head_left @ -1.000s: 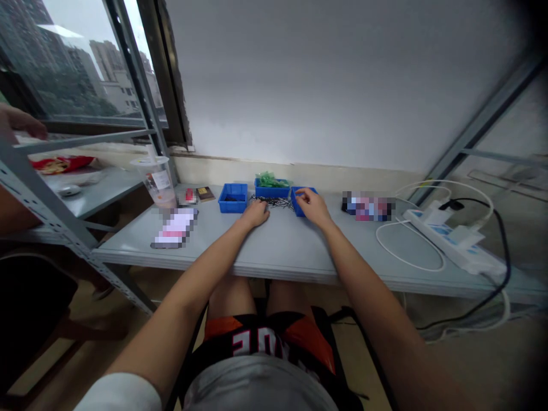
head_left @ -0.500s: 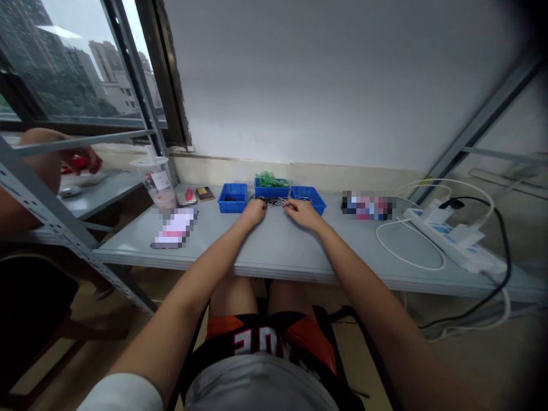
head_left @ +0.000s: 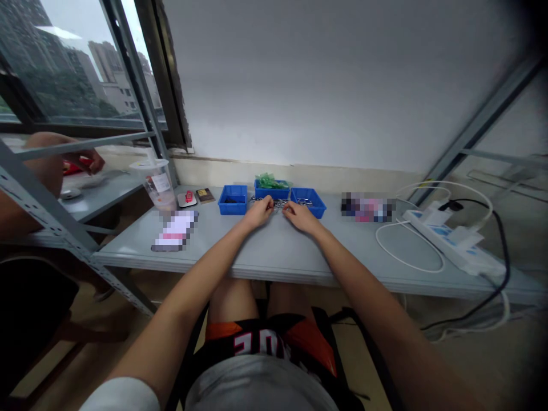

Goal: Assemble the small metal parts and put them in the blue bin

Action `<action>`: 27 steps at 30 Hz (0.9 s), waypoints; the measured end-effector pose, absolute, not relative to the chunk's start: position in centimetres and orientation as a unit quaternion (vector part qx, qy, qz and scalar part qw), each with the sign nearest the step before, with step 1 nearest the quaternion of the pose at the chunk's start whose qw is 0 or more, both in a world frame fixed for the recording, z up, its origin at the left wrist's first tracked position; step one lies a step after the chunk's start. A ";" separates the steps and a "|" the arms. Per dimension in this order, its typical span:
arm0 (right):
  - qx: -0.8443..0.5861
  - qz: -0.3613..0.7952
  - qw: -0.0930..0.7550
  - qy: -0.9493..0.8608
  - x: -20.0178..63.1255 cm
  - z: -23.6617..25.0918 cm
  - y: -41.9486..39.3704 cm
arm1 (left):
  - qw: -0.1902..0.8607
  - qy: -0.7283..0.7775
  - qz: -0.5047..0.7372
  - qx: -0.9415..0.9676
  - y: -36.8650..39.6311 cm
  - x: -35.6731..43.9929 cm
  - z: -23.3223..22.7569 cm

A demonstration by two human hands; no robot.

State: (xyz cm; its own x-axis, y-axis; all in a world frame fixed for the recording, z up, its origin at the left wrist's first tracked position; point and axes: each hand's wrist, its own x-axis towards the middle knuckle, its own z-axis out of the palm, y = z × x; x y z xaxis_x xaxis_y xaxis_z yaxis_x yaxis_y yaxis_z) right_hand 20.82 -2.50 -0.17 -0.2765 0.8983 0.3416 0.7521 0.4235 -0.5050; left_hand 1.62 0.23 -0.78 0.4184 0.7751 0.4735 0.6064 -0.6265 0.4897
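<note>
Small shiny metal pieces [head_left: 280, 202] lie in a loose pile on the grey table, too small to name. My left hand [head_left: 259, 212] is at the pile's near left side, fingers curled together; whatever it pinches is hidden. Close by on the right, my right hand [head_left: 299, 216] has its thumb and fingertips drawn together at the pile's edge, and I cannot make out what is in them. Around the pile stand a left blue bin [head_left: 233, 208] with dark pieces, a back blue bin [head_left: 272, 192] with green plastic packets, and a right blue bin [head_left: 317, 210] with metal pieces.
On the left are a phone [head_left: 175, 229], a plastic drink cup [head_left: 161, 185] and a small box [head_left: 205, 195]. To the right lie a blurred-out item [head_left: 368, 208] and a power strip [head_left: 454, 241] with cables. Another person's hand [head_left: 92, 161] works beyond the shelf post [head_left: 64, 222].
My left hand has shifted a little to the right, closer to my right hand. My right hand has stayed almost in place.
</note>
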 end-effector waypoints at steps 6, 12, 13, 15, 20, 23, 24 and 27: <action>-0.534 0.124 0.295 -0.782 20.8 -0.2 -2.4 | 0.149 0.396 0.357 0.833 0.2 1.4 -0.7; -0.503 0.138 0.307 -0.796 20.8 -0.1 -2.5 | 0.152 0.385 0.353 0.839 0.1 1.6 -1.0; -0.498 0.136 0.313 -0.797 20.8 0.0 -2.5 | 0.153 0.384 0.345 0.842 0.1 1.6 -1.0; -0.496 0.137 0.322 -0.795 20.7 0.2 -2.7 | 0.155 0.382 0.323 0.852 0.2 1.6 -1.1; -0.497 0.141 0.326 -0.792 20.5 0.5 -2.9 | 0.149 0.386 0.298 0.860 0.2 1.6 -0.9; -0.486 0.133 0.333 -0.797 20.5 0.4 -2.9 | 0.153 0.383 0.305 0.859 0.1 1.6 -0.7; -0.482 0.132 0.336 -0.799 20.6 0.4 -2.8 | 0.156 0.379 0.307 0.859 0.0 1.6 -0.7; -0.479 0.136 0.343 -0.797 20.7 0.3 -2.6 | 0.156 0.377 0.315 0.857 0.0 1.6 -0.6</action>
